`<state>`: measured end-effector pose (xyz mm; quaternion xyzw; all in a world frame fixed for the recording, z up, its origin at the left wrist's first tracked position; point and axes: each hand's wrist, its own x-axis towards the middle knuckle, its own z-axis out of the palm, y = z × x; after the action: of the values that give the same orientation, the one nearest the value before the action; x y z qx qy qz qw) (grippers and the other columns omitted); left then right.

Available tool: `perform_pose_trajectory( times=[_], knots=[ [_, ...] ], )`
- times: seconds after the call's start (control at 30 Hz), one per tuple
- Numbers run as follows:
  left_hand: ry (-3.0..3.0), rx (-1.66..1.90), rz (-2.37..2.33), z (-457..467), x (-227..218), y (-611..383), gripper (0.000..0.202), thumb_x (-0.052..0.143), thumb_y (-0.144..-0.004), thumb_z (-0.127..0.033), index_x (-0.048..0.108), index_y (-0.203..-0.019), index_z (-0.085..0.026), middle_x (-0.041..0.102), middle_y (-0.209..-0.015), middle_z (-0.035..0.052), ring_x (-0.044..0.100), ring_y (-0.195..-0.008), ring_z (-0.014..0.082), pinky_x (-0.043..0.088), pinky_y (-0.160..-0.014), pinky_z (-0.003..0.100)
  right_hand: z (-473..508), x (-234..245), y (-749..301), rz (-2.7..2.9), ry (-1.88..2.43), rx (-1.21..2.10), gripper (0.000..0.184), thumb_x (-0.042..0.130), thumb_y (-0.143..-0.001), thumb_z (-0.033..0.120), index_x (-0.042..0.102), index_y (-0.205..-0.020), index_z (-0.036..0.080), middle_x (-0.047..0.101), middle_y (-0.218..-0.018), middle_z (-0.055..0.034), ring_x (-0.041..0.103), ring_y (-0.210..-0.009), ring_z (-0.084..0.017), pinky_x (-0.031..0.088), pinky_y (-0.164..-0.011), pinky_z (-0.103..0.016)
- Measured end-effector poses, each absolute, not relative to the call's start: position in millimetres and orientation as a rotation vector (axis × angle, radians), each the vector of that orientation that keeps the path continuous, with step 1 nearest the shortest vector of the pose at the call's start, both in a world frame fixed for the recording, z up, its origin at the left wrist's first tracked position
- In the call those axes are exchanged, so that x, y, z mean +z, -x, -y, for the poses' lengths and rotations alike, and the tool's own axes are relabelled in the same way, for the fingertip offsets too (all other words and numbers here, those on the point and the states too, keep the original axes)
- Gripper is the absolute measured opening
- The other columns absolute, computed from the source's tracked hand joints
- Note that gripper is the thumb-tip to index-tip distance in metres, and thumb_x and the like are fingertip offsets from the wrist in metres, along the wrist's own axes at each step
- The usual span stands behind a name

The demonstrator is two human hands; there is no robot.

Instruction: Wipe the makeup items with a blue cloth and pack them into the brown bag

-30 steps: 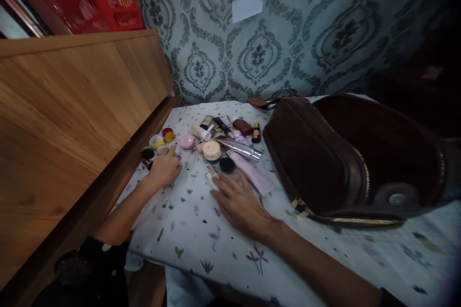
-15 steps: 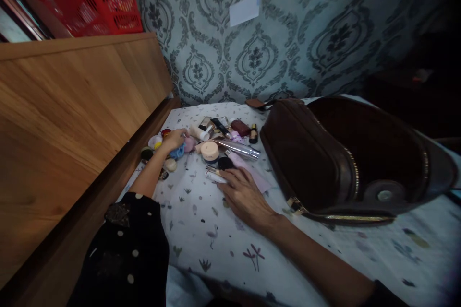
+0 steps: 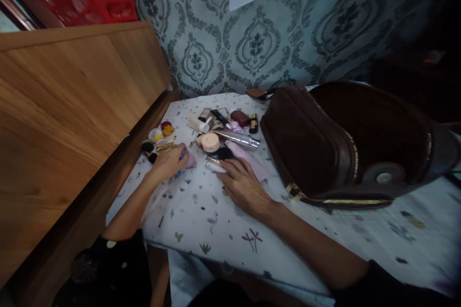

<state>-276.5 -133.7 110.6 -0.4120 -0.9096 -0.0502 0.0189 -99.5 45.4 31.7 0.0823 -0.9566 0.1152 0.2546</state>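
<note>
Table draped in a white printed cloth, small cosmetics jars and tubes clustered centre-left, open brown bag lying centre-right.

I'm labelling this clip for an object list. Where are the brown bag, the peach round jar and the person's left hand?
brown bag [image 3: 308, 146], head view, on its near side panel.
peach round jar [image 3: 210, 142], head view, on its lid.
left hand [image 3: 168, 163], head view, on the back of the hand.

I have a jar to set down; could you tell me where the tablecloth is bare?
Bare tablecloth lies between the left hand and right hand toward the near edge, and in front of the brown bag. The cosmetics crowd beyond both hands.
</note>
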Motion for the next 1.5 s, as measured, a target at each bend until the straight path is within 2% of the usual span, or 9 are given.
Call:
perform_pose_trajectory(
  times=[0.17, 0.37, 0.5, 0.57, 0.67, 0.77, 1.13, 1.37, 1.5],
  knots=[
    [1.453, -0.813, 2.71, 145.5, 97.3, 233.2, 0.031, 0.04, -0.099, -0.039, 0.064, -0.102, -0.02, 0.071, -0.091, 0.0015, 0.065, -0.084, 0.0174, 0.048, -0.078, 0.027, -44.5, 33.2, 97.3, 2.506, -0.303, 0.478, 0.022, 0.06, -0.092, 0.017, 0.072, -0.11, 0.018, 0.068, -0.125, -0.0147, 0.055, -0.124, -0.032, 0.042, -0.108, -0.059],
    [1.307, -1.338, 2.677, 133.7, 70.2, 196.1, 0.027, 0.043, -0.098, -0.04, 0.059, -0.109, -0.02, 0.068, -0.088, 0.0, 0.063, -0.08, 0.0155, 0.049, -0.077, 0.026, -39.5, 28.7, 94.5, 2.51, -0.52, 0.766, 0.076, 0.078, -0.079, 0.05, 0.054, -0.139, 0.01, 0.062, -0.134, -0.0201, 0.053, -0.131, -0.033, 0.044, -0.109, -0.053],
    [1.008, -1.418, 2.659, 133.4, 67.5, 201.5, 0.03, 0.044, -0.099, -0.042, 0.047, -0.12, -0.021, 0.062, -0.084, 0.0, 0.061, -0.078, 0.0163, 0.052, -0.078, 0.029, -39.7, 26.8, 94.3, 2.542, -0.474, 0.866, 0.076, 0.082, -0.075, 0.048, 0.055, -0.138, 0.015, 0.061, -0.135, -0.0191, 0.054, -0.131, -0.033, 0.044, -0.108, -0.054],
    [1.005, -1.454, 2.594, 138.3, 68.1, 197.9, 0.032, 0.043, -0.1, -0.042, 0.042, -0.125, -0.022, 0.062, -0.096, 0.0034, 0.063, -0.088, 0.0168, 0.053, -0.084, 0.031, -39.6, 27.5, 94.6, 2.537, -0.47, 0.881, 0.073, 0.083, -0.075, 0.047, 0.056, -0.135, 0.015, 0.063, -0.133, -0.0192, 0.055, -0.13, -0.033, 0.045, -0.107, -0.053],
    [1.354, -1.338, 2.401, 147.4, 66.5, 182.3, 0.032, 0.043, -0.101, -0.034, 0.043, -0.13, -0.021, 0.057, -0.124, 0.0115, 0.058, -0.117, 0.021, 0.051, -0.102, 0.039, -38.6, 27.6, 95.1, 2.501, -0.483, 0.886, 0.065, 0.083, -0.074, 0.046, 0.061, -0.126, 0.013, 0.066, -0.126, -0.0191, 0.058, -0.126, -0.033, 0.046, -0.106, -0.054],
    [1.711, -1.003, 2.183, 154.0, 61.2, 170.1, 0.033, 0.045, -0.1, -0.021, 0.048, -0.132, -0.019, 0.054, -0.133, 0.0154, 0.053, -0.128, 0.0247, 0.049, -0.107, 0.045, -37.1, 25.3, 95.4, 2.466, -0.434, 0.899, 0.053, 0.084, -0.073, 0.044, 0.066, -0.114, 0.014, 0.067, -0.123, -0.0188, 0.06, -0.124, -0.033, 0.047, -0.104, -0.053],
    [1.592, -0.516, 2.116, 166.9, 66.2, 166.9, 0.01, 0.053, -0.098, -0.02, 0.06, -0.105, -0.019, 0.062, -0.093, 0.0067, 0.063, -0.085, 0.0185, 0.057, -0.075, 0.03, -34.2, 29.2, 95.6, 2.475, -0.442, 0.914, 0.056, 0.082, -0.074, 0.042, 0.063, -0.119, 0.014, 0.068, -0.117, -0.0152, 0.06, -0.119, -0.032, 0.047, -0.103, -0.05],
    [1.781, -0.562, 1.988, 166.8, 73.3, 156.6, 0.014, 0.061, -0.093, -0.02, 0.059, -0.107, -0.018, 0.061, -0.086, 0.0048, 0.06, -0.078, 0.0167, 0.055, -0.069, 0.028, -33.7, 35.3, 91.9, 2.486, -0.454, 0.893, 0.054, 0.079, -0.072, 0.039, 0.063, -0.118, 0.016, 0.067, -0.106, -0.0115, 0.06, -0.108, -0.03, 0.047, -0.099, -0.049],
    [1.758, -0.572, 1.982, 158.2, 72.6, 160.7, 0.021, 0.063, -0.094, -0.028, 0.058, -0.113, -0.02, 0.062, -0.097, 0.0075, 0.062, -0.088, 0.0191, 0.055, -0.076, 0.031, -34.2, 36.0, 90.4, 2.44, -0.453, 0.869, 0.032, 0.075, -0.077, 0.041, 0.068, -0.097, 0.017, 0.064, -0.108, -0.0129, 0.058, -0.108, -0.03, 0.05, -0.095, -0.047]
  ],
)
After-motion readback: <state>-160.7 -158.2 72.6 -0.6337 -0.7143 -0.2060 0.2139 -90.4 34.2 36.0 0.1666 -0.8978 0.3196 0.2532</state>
